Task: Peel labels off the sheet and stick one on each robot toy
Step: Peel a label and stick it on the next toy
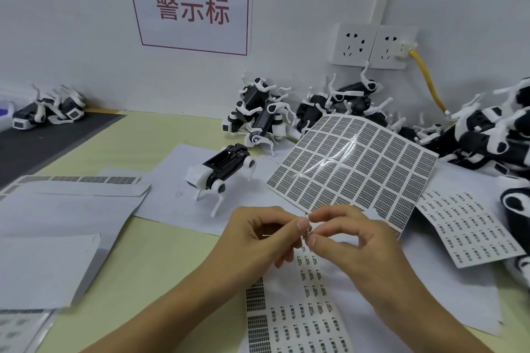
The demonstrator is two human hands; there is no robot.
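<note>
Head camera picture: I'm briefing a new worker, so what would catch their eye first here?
Probably the two hands at the bottom centre, the left hand and right hand pinching a tiny label between their fingertips. Just behind stands a single robot toy on white paper, with a curled label sheet to its right. A heap of toys lies along the wall at right.

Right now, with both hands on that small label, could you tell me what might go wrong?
1. The label, pinched between the left hand and right hand, could curl and stick to a fingertip.
2. The toy stands apart on thin legs; pressing the label on may tip it.
3. The curled sheet leans beside the hands; a knock could shift it.
</note>
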